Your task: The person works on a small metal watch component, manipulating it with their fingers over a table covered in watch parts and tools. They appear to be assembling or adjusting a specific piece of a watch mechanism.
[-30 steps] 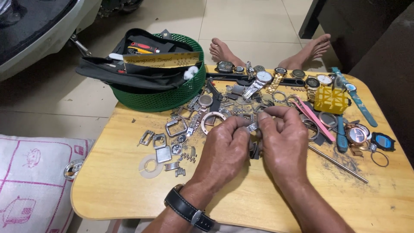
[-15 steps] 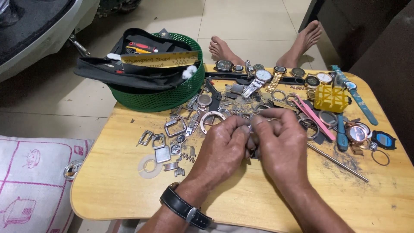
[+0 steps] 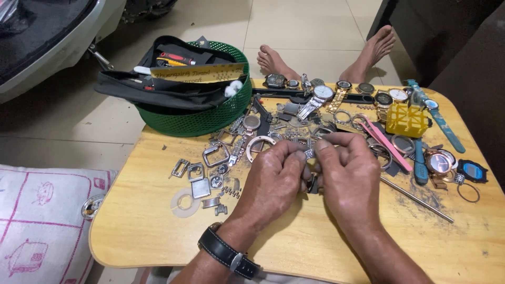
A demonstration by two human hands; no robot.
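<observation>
Lighting: even, diffuse, moderately bright. Soft shadows fall under both hands onto the wooden table point(image 3: 158, 231). Faint sheen on the floor tiles point(image 3: 294, 26). Focus sharp across the centre; upper right corner dark. Slight wide-angle stretch at edges.

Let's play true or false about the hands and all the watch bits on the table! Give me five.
1. Both hands pinch a small metal watch part together. True.
2. The left hand has a black strap on its wrist. True.
3. The green basket is empty. False: a black tool pouch lies in it.
4. The yellow plastic block sits left of the hands. False: it sits to their right, beyond the right hand.
5. The table is wooden with rounded corners. True.
</observation>
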